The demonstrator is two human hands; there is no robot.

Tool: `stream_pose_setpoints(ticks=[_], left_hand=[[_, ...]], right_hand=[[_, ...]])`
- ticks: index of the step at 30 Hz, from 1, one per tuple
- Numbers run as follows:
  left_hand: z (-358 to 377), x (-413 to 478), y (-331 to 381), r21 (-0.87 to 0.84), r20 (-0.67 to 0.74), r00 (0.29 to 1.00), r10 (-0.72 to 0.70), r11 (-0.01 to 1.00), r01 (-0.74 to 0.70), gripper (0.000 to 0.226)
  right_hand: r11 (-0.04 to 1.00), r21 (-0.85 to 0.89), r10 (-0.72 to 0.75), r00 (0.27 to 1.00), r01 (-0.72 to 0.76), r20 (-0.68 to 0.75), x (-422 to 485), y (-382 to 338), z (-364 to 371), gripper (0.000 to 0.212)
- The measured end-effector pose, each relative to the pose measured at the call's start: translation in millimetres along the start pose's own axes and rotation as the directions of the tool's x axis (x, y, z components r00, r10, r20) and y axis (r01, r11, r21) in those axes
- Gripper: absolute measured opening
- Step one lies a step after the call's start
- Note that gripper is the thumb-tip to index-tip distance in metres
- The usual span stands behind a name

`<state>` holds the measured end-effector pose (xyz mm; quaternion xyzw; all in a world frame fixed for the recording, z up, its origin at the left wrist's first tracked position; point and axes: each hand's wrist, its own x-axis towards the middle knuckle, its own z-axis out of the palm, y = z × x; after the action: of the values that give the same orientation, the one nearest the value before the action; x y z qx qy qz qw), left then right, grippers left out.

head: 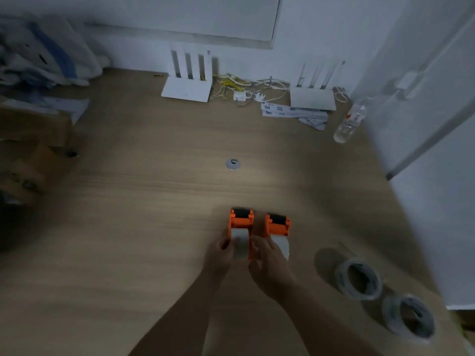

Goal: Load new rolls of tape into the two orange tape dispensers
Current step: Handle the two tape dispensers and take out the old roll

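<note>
Two orange tape dispensers stand side by side on the wooden table [154, 201], each with a whitish roll in it. Both hands are on the left dispenser [241, 222]: my left hand [218, 258] grips its left side and my right hand [270, 265] holds its right side, partly covering the roll. The right dispenser [278, 226] stands untouched just beside my right hand. Two loose tape rolls lie at the lower right, one nearer the dispensers [358, 280] and one by the table's corner [408, 319].
Two white routers [187, 88] [312, 97] with tangled cables [241, 89] stand at the back by the wall. A clear bottle [349, 122] and papers [295, 113] lie at the back right. Cardboard boxes [33, 140] and cloth fill the left. A grey grommet [233, 164] sits mid-table.
</note>
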<state>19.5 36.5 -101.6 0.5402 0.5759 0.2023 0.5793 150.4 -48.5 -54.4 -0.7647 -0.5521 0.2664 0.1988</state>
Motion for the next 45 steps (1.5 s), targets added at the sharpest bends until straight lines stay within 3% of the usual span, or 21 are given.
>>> stream_pose_setpoints(ticks=[8,11,15,19,23,27,32,35,40,43,45], left_hand=[[8.5,-2.5,-2.1,0.022,-0.072,0.997,0.022,1.0,-0.021,0.027],[7.6,-11.8,8.5,-0.055,-0.097,0.995,-0.015,0.998,0.009,0.022],[4.9,-27.1,15.5,-0.142,-0.116,0.992,-0.039,0.99,0.023,0.039],[1.8,-51.8,29.9,-0.281,-0.121,0.992,-0.022,0.959,-0.013,0.034],[-2.0,-80.3,50.0,-0.367,-0.099,0.995,0.002,0.93,-0.038,0.032],[-6.4,-100.9,74.1,-0.391,-0.125,0.991,0.044,0.916,-0.09,0.036],[-10.3,-116.9,101.7,-0.43,-0.109,0.989,0.101,0.892,-0.139,0.04],[-8.7,-121.2,104.7,-0.427,-0.11,0.988,0.107,0.893,-0.144,0.038],[-10.9,-117.7,105.1,-0.448,-0.144,0.987,0.067,0.885,-0.125,0.033],[-9.9,-114.8,104.5,-0.461,-0.155,0.986,0.057,0.879,-0.123,0.032],[-8.8,-114.9,105.0,-0.462,-0.169,0.984,0.061,0.877,-0.134,0.031]], right_hand=[[0.998,0.064,-0.013,0.999,0.011,0.038,-4.2,-0.2,0.3,0.056],[0.995,0.103,-0.014,1.0,0.013,0.009,-2.7,2.8,-1.4,0.05],[0.992,0.128,0.005,0.996,0.007,-0.093,-1.6,5.5,-6.7,0.03],[0.985,0.155,0.084,0.995,-0.075,-0.054,-6.3,3.2,-14.3,0.025],[0.878,0.407,0.268,0.963,-0.252,0.019,-11.9,-3.3,-17.6,0.015],[0.73,0.587,0.334,0.932,-0.349,0.139,-18.7,-4.4,-16.0,0.014],[0.702,0.621,0.368,0.924,-0.349,0.103,-26.8,-2.4,-12.4,0.025],[0.74,0.579,0.36,0.929,-0.342,0.088,-25.9,-2.9,-10.0,0.026],[0.837,0.508,0.279,0.957,-0.203,-0.076,-23.3,-7.8,-23.5,0.016],[0.805,0.572,0.27,0.956,-0.161,-0.112,-22.6,-25.7,-46.4,0.015],[0.722,0.672,0.292,0.953,-0.162,-0.083,-25.2,-43.3,-63.3,0.018]])
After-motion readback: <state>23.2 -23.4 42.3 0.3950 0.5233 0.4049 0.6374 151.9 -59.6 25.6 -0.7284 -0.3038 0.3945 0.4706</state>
